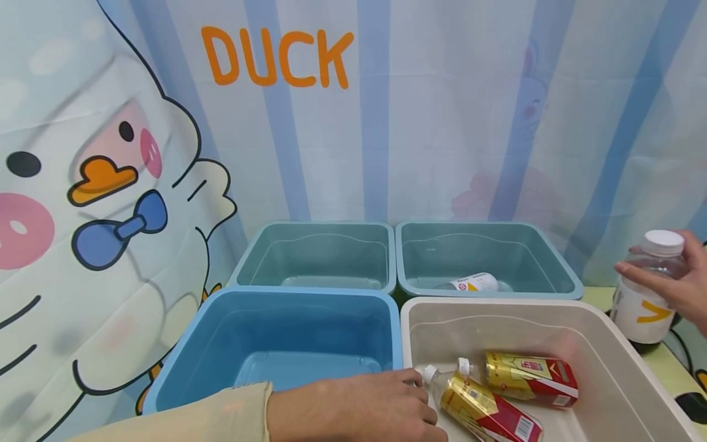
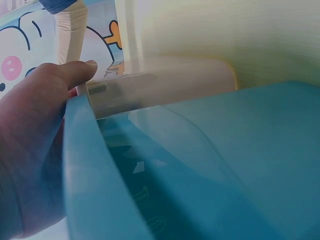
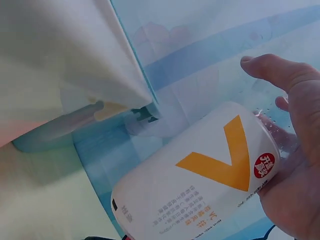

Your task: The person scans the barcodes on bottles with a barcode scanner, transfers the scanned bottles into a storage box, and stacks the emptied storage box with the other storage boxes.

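Observation:
My right hand [image 1: 687, 285] grips a clear bottle [image 1: 641, 313] around its upper part, just beyond the right side of the cream bin. The bottle stands upright, with a white cap and a white label bearing an orange V [image 3: 220, 160]. My left hand [image 1: 359, 408] hangs loosely curled over the rim between the blue bin [image 1: 309, 294] and the cream bin [image 1: 552, 306], its fingertips close to a bottle cap. Inside the cream bin lie two drink bottles with gold and red labels, one nearer [image 1: 486, 408] and one farther [image 1: 530, 376].
Behind stand two teal bins, the left [image 1: 326, 258] and the right [image 1: 486, 245]; a white-labelled bottle [image 1: 477, 282] lies in the right one. A curtain [image 1: 431, 123] printed with a duck hangs behind them. A dark cable [image 1: 685, 353] runs along the table's right side.

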`<state>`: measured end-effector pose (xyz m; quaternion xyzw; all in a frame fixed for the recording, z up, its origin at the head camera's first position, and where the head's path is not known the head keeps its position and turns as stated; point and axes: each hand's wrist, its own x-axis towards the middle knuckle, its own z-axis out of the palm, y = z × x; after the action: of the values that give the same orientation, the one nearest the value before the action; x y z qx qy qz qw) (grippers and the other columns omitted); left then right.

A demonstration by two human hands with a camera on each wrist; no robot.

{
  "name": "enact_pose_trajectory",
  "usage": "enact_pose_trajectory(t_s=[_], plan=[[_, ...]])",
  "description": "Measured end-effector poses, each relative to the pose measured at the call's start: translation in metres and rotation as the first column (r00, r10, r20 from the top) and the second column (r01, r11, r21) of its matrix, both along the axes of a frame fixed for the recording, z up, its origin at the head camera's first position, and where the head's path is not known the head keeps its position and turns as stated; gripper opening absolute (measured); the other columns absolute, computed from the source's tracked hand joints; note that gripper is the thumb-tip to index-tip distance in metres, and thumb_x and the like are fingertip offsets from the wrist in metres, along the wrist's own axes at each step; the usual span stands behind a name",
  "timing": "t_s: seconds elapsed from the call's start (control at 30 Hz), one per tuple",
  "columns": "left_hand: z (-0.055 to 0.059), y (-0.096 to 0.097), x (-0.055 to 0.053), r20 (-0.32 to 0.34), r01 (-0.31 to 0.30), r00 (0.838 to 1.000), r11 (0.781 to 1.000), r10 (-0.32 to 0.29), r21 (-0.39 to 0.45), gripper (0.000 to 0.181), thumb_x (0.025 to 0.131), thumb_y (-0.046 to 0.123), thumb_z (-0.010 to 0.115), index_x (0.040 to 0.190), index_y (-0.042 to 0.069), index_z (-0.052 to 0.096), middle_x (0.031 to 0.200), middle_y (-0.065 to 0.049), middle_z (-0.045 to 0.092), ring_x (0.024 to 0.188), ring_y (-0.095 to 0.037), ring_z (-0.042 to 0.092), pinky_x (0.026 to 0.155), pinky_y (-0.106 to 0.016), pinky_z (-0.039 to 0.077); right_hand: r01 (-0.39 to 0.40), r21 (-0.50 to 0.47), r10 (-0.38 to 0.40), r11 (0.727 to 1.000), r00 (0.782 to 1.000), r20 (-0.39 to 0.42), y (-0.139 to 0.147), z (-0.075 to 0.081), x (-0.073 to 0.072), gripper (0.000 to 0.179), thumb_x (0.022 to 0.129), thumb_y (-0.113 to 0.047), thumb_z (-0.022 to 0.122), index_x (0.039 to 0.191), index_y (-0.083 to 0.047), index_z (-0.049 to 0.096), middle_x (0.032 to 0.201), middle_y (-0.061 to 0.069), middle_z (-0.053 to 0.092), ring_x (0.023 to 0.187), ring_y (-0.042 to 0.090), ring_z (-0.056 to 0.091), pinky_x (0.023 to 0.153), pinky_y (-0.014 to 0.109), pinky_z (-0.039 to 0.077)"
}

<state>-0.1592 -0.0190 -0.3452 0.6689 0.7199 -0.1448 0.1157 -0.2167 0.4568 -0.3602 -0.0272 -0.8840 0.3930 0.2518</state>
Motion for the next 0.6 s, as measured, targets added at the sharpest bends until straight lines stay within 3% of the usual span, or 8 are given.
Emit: enact_pose_trajectory(t_s=[0.07,0.13,0.23,0.33,0.43,0.47,0.6], plan=[[0.0,0.0,0.001,-0.005,-0.003,1.0,1.0,0.003,-0.001,0.047,0.102,0.051,0.06,0.146,0.036,0.057,0.137,0.02,0.062,0.127,0.002,0.052,0.118,-0.026,0.027,-0.004,0.009,0.004,1.0,1.0,-0.016,-0.001,0.004,0.0,0.067,0.099,-0.021,0.073,0.146,-0.044,0.031,0.113,-0.034,0.039,0.108,0.001,0.051,0.1,0.081,0.029],[0.001,0.0,0.001,-0.008,-0.006,1.0,1.0,0.006,-0.006,0.046,0.102,0.051,0.06,0.146,0.036,0.057,0.137,0.02,0.062,0.127,0.002,0.052,0.118,-0.026,0.027,-0.008,0.028,0.009,1.0,0.999,-0.036,-0.005,0.008,0.0,0.067,0.098,-0.018,0.074,0.146,-0.04,0.033,0.111,-0.035,0.039,0.094,-0.014,0.038,0.101,0.08,0.028],[0.001,0.001,0.002,-0.007,-0.014,1.0,1.0,0.014,-0.01,0.047,0.101,0.052,0.061,0.146,0.037,0.057,0.138,0.021,0.061,0.127,0.002,0.051,0.118,-0.027,0.027,-0.02,0.053,0.023,0.998,0.999,-0.048,-0.01,0.013,0.0,0.066,0.096,-0.016,0.075,0.145,-0.036,0.035,0.113,-0.033,0.04,0.094,-0.016,0.038,0.1,0.081,0.029],[0.001,0.0,0.001,0.016,-0.024,1.0,1.0,0.024,-0.008,0.049,0.1,0.052,0.062,0.147,0.037,0.057,0.138,0.021,0.06,0.128,0.003,0.051,0.119,-0.027,0.026,-0.024,0.086,0.028,0.996,0.999,-0.035,-0.016,0.02,0.0,0.067,0.096,-0.016,0.076,0.149,-0.022,0.036,0.125,-0.004,0.057,0.111,0.013,0.056,0.099,0.083,0.028],[0.002,-0.001,0.0,0.027,-0.028,0.999,1.0,0.028,-0.003,0.049,0.1,0.052,0.062,0.147,0.037,0.056,0.139,0.022,0.06,0.129,0.004,0.05,0.119,-0.027,0.025,-0.025,0.124,0.024,0.992,1.0,0.012,-0.022,0.029,0.001,0.077,0.096,-0.021,0.075,0.155,-0.006,0.029,0.139,0.034,0.045,0.122,0.054,0.044,0.097,0.085,0.025],[0.002,-0.001,0.0,0.031,-0.029,0.999,1.0,0.029,-0.002,0.05,0.1,0.052,0.062,0.147,0.037,0.056,0.139,0.022,0.06,0.13,0.004,0.05,0.119,-0.026,0.025,-0.029,0.137,0.025,0.99,0.999,0.028,-0.024,0.032,0.001,0.081,0.096,-0.023,0.074,0.156,-0.002,0.025,0.142,0.04,0.039,0.122,0.064,0.037,0.097,0.086,0.024],[0.001,-0.001,0.0,0.033,-0.029,0.999,1.0,0.029,-0.002,0.05,0.1,0.052,0.061,0.148,0.038,0.056,0.139,0.022,0.06,0.13,0.004,0.049,0.119,-0.026,0.024,-0.047,0.196,0.034,0.979,0.997,0.067,-0.035,0.044,0.003,0.088,0.096,-0.026,0.074,0.158,0.001,0.018,0.146,0.041,0.032,0.126,0.067,0.032,0.094,0.088,0.023]])
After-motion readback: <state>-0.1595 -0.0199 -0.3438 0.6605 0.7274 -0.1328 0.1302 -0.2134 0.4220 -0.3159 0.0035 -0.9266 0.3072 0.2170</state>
